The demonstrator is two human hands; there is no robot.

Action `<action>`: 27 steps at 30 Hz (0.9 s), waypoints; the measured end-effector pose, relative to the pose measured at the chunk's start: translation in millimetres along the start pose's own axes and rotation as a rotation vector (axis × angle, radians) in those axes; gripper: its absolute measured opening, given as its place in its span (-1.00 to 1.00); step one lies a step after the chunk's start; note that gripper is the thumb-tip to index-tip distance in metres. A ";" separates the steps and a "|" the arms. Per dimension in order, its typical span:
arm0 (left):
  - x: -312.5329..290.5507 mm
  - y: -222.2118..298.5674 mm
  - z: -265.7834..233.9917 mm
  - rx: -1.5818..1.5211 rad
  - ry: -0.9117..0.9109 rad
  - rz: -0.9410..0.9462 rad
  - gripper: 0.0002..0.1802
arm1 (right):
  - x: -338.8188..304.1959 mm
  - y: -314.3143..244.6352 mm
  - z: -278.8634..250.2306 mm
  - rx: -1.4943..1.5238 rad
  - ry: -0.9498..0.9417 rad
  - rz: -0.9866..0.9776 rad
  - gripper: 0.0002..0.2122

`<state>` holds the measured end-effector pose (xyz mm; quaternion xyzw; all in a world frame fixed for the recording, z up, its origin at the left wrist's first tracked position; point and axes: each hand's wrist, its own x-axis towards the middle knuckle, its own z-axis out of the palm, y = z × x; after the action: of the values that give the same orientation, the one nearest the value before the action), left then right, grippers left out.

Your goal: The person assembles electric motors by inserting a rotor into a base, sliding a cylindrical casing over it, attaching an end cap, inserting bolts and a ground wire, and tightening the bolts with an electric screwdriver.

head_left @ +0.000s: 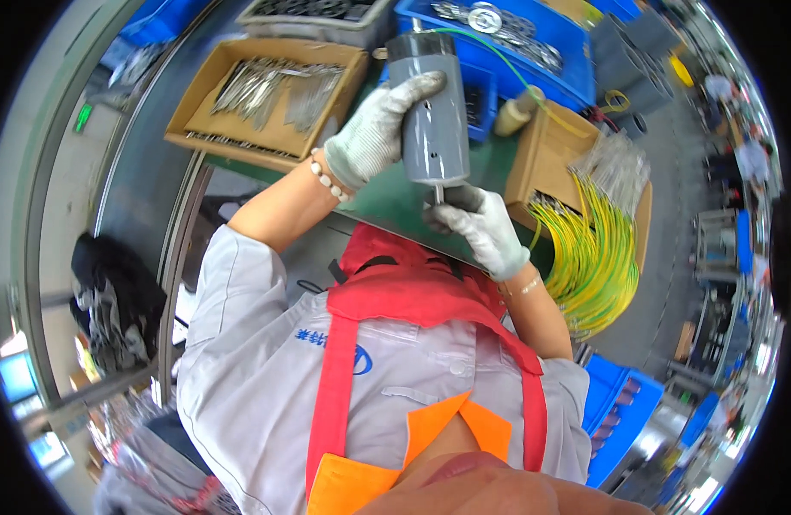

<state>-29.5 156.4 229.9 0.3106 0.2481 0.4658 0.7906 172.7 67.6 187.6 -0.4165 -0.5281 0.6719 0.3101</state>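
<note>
A glossy grey cylindrical motor (436,120) with a black end band is held up over the green bench top. My left hand (371,129), in a white knit glove with grey fingertips, is wrapped round its upper left side. A thin metal shaft (439,194) sticks out of the motor's lower end. The gloved fingers of my right hand (480,225) close around that shaft. A stub (417,27) shows at the top end. A green wire (490,47) arcs away to the right near there; where it starts I cannot tell.
A cardboard box of metal pins (198,142) lies left. A blue bin of metal rings (576,81) and a smaller blue bin (490,107) stand behind. To the right are a spool (514,116), a cardboard box (533,159), yellow-green wires (589,266) and grey cylinders (623,56).
</note>
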 end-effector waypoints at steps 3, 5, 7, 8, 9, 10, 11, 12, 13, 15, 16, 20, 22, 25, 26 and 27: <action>-35.2 3.1 -14.6 0.070 0.095 0.118 -0.56 | 10.2 9.6 29.4 0.202 -0.013 -0.002 -0.65; -58.9 8.2 -24.7 0.152 0.121 0.208 -0.50 | 19.6 10.4 42.7 -0.112 0.011 -0.089 -0.68; -85.1 16.5 -42.5 0.190 0.205 0.344 -0.55 | 25.8 15.0 30.2 -0.552 -0.041 -0.083 -0.54; -100.8 25.0 -57.5 0.220 0.259 0.387 -0.40 | 23.2 6.3 29.7 -0.471 -0.021 -0.123 -0.58; -116.0 34.0 -72.1 0.232 0.295 0.422 -0.40 | 23.4 10.3 19.4 -0.279 -0.031 -0.130 -0.60; -129.7 43.8 -87.3 0.351 0.444 0.610 -0.33 | 17.6 -0.1 19.3 -0.120 0.061 -0.085 -0.61; -142.9 54.4 -100.9 0.467 0.584 0.791 -0.26 | 19.0 6.4 -4.6 -0.222 0.061 -0.138 -0.61; -152.5 65.0 -122.6 0.520 0.723 0.877 -0.22 | 16.1 0.9 -16.5 -0.256 0.127 -0.107 -0.64; -165.3 79.0 -139.3 0.584 0.852 0.978 -0.17 | 10.1 3.1 -33.5 -0.249 0.199 -0.116 -0.67; -183.4 113.1 -192.0 0.706 1.042 1.059 -0.15 | 3.7 -0.3 -57.9 -0.240 0.264 -0.097 -0.69; -191.8 128.4 -223.5 0.737 1.136 1.118 -0.10 | 3.1 -0.7 -64.4 -0.229 0.307 -0.095 -0.70; -231.8 165.5 -321.8 0.799 1.604 1.170 0.07 | -8.7 -8.5 -76.3 -0.315 0.424 -0.109 -0.69; -249.0 166.7 -370.1 0.610 1.583 1.446 -0.05 | -9.9 -4.0 -91.7 -0.253 0.487 -0.142 -0.70; -279.8 153.9 -399.2 0.051 1.564 1.363 -0.29 | -5.3 -10.4 -105.2 -0.132 0.636 -0.173 -0.72; -294.4 146.2 -397.9 0.191 1.547 1.106 -0.40 | -0.1 -13.3 -115.2 -0.145 0.624 -0.230 -0.71; -313.0 135.4 -394.2 0.327 1.513 0.849 -0.50 | 5.0 -16.4 -129.3 -0.159 0.611 -0.284 -0.71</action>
<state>-515.7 30.7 90.3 0.0942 0.6320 0.7597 0.1205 284.8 134.3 190.0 -0.5436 -0.5142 0.4232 0.5108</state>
